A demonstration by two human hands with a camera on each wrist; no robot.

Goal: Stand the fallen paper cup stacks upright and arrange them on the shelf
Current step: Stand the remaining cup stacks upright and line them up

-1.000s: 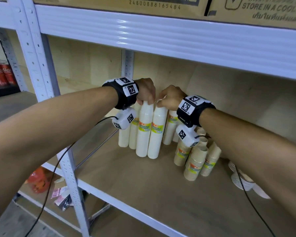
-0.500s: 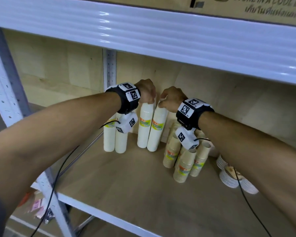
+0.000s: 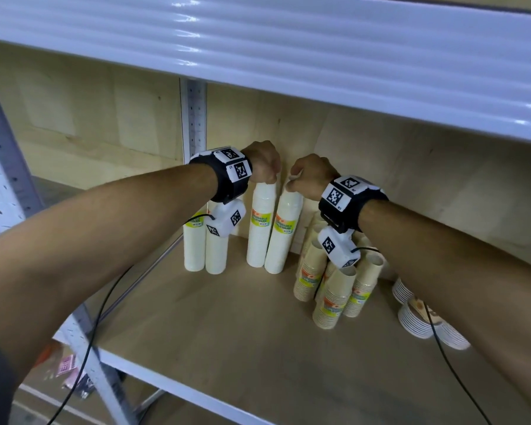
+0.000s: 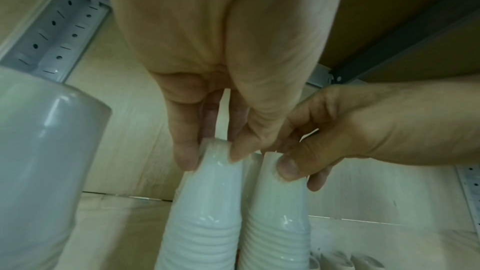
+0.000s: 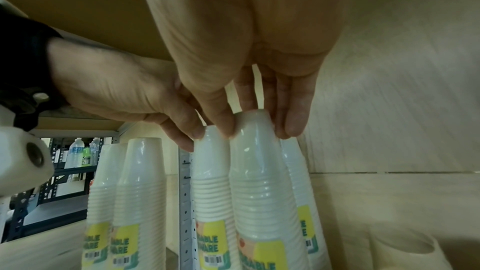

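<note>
Head view: both hands reach deep into the shelf (image 3: 227, 326). Left hand (image 3: 262, 162) pinches the top of one white cup stack (image 3: 259, 228); right hand (image 3: 311, 176) pinches the top of the neighbouring white stack (image 3: 282, 234). Both stacks stand upright, touching, near the back wall. Two more white stacks (image 3: 204, 246) stand left of them; tan cup stacks (image 3: 331, 289) lean just right.

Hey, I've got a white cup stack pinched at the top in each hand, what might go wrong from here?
The left hand and right hand pinch only the tips of two tall white stacks; on release, either may tip.

The brown cup stacks lean together close by, so a falling white stack or the right forearm may topple them.
</note>
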